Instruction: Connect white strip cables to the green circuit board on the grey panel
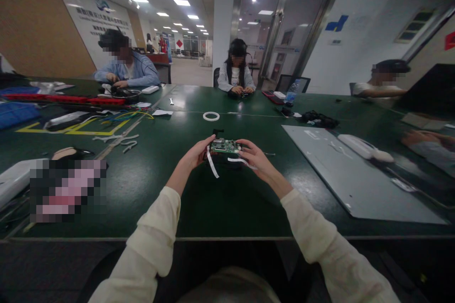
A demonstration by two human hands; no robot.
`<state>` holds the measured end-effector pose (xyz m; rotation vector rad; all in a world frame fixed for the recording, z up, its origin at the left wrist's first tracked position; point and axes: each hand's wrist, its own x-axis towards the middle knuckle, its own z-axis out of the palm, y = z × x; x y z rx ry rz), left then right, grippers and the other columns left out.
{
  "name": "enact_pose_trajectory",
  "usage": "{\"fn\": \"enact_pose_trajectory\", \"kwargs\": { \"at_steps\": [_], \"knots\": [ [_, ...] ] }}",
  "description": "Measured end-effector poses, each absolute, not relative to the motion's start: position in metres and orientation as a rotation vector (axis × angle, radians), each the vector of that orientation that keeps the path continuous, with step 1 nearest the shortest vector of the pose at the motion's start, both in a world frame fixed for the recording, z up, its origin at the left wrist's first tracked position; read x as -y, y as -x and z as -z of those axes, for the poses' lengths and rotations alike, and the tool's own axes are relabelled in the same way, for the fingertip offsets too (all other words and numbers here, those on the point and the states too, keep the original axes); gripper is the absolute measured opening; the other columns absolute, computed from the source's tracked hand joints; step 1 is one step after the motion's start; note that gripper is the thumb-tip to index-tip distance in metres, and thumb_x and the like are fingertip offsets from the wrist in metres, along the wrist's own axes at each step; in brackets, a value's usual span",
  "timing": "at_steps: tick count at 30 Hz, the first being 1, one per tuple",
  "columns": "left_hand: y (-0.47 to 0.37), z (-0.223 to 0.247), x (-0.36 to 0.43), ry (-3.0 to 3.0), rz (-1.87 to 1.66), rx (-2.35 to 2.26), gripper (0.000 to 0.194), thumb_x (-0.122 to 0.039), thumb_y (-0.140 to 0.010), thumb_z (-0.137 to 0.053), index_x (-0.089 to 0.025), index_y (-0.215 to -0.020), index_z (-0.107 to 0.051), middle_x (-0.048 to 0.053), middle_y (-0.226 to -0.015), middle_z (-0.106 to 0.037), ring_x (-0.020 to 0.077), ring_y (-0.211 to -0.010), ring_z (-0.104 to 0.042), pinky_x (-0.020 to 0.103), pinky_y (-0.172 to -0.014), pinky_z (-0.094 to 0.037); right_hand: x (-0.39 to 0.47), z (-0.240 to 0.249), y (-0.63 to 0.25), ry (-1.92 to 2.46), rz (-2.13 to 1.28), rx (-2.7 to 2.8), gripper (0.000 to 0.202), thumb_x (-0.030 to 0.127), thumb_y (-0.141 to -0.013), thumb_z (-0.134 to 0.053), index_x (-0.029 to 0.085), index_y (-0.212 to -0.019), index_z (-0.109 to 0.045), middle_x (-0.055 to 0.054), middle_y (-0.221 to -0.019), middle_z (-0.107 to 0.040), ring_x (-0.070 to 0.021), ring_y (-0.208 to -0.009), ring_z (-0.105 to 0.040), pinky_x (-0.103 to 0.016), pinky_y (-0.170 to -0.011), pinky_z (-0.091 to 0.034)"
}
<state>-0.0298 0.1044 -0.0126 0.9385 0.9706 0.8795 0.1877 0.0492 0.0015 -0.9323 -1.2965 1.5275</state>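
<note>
Between my two hands, a green circuit board [224, 146] is held just over the table. My left hand [197, 152] grips its left edge, thumb and fingers closed on it. On the opposite edge, my right hand [256, 157] has its fingers curled round the board. A white ribbon cable [213, 164] hangs down from the left side of the board. Another white strip [240, 162] sticks out under my right fingers. Behind the board shows a small black part [218, 131], whose kind I cannot make out. The board's underside is hidden.
A roll of white tape [211, 116] lies beyond the board on the dark green table [227, 203]. To the right is a grey panel [359, 184]. Cables, a red strip [71, 99] and a pixelated pink item [71, 189] lie left. Several other people sit around the table.
</note>
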Motion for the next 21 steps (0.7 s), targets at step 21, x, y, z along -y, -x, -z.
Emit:
{"fn": "enact_pose_trajectory", "kwargs": {
  "at_steps": [21],
  "knots": [
    [0.041, 0.032, -0.112, -1.239, -0.655, -1.111, 0.032, -0.033, -0.062, -0.075, -0.013, -0.084, -0.063, 0.001, -0.072, -0.064, 0.0111, -0.063, -0.060, 0.023, -0.060, -0.046, -0.066, 0.025, -0.350, 1.880, -0.067, 1.840, 0.041, 0.029, -0.082, -0.048, 0.009, -0.118, -0.054, -0.016, -0.118, -0.055, -0.0257, -0.114, -0.048, -0.039, -0.099, -0.035]
  ]
}}
